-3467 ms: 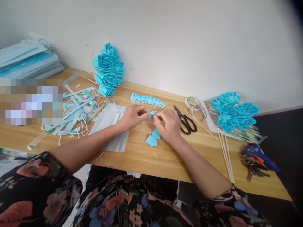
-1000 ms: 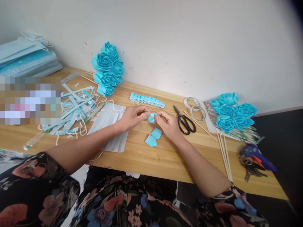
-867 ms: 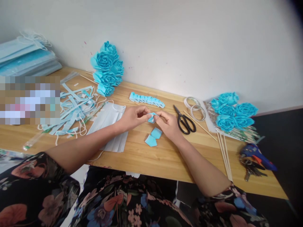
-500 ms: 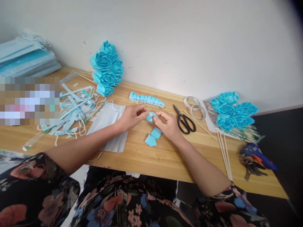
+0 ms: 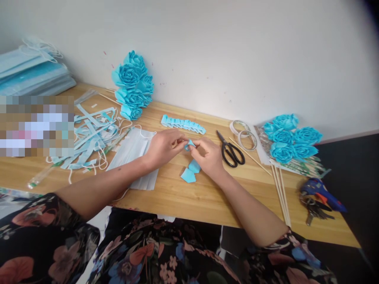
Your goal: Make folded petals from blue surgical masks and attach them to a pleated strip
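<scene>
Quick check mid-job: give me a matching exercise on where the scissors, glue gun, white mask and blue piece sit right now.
Things:
1 scissors
2 glue gun
3 white mask
4 blue piece

Places:
A pinched between the left hand and the right hand
B beside the keys at the right end of the table
C flat, its right edge partly under the left hand
D between the right hand and the tape rolls

Pairs: 1-D, 2-B, 3-C, 4-A
</scene>
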Motion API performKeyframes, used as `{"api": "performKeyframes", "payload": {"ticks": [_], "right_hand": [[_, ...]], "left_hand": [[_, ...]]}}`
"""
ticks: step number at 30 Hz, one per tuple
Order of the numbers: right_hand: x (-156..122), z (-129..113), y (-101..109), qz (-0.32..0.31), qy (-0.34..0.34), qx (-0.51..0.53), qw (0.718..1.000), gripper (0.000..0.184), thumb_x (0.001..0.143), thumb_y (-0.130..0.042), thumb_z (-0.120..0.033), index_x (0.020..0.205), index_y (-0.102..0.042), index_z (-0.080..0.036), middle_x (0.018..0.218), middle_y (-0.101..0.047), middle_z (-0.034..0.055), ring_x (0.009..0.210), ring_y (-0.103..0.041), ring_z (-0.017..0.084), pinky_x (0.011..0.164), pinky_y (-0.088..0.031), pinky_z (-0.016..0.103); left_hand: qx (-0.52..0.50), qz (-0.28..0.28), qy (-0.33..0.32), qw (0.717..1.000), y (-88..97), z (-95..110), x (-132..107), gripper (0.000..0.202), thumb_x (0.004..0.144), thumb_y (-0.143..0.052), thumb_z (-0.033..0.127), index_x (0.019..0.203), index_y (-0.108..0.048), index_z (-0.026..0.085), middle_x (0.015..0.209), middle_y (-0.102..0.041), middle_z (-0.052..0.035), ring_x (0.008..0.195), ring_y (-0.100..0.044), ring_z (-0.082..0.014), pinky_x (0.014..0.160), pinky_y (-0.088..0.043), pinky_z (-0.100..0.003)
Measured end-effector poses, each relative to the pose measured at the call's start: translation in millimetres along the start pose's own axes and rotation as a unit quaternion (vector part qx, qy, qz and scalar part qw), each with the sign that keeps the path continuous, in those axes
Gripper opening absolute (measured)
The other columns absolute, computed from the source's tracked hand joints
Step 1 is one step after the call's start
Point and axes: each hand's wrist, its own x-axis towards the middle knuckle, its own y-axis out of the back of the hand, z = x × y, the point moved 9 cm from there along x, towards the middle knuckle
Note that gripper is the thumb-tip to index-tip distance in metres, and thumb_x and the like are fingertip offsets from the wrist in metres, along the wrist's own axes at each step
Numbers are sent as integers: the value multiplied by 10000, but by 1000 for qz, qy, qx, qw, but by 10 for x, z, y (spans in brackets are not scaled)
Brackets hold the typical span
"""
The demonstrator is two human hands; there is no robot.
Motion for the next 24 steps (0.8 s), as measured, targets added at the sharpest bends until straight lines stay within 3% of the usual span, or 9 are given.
{"api": "performKeyframes", "payload": {"ticks": [9,24], "right_hand": [[-2,-3,-6,9,19,-32,999,105,861,-585,-188,784,-654,-210,701,-665,22,675,-609,179,672,-458,314],[-12,-35,-34,-5,40,-50,998,101,857,-573,-176,788,-637,-213,725,-676,29,682,-605,181,688,-451,324]], "left_hand": [[9,-22,-23,999,-45,60,-11,159,899,-586,264,852,-709,176,735,-687,-23,692,-600,-129,655,-432,-257],[-38,-36,52,997,-78,-62,-15,158,834,-576,234,749,-686,159,644,-655,0,567,-519,-88,545,-357,-224]]}}
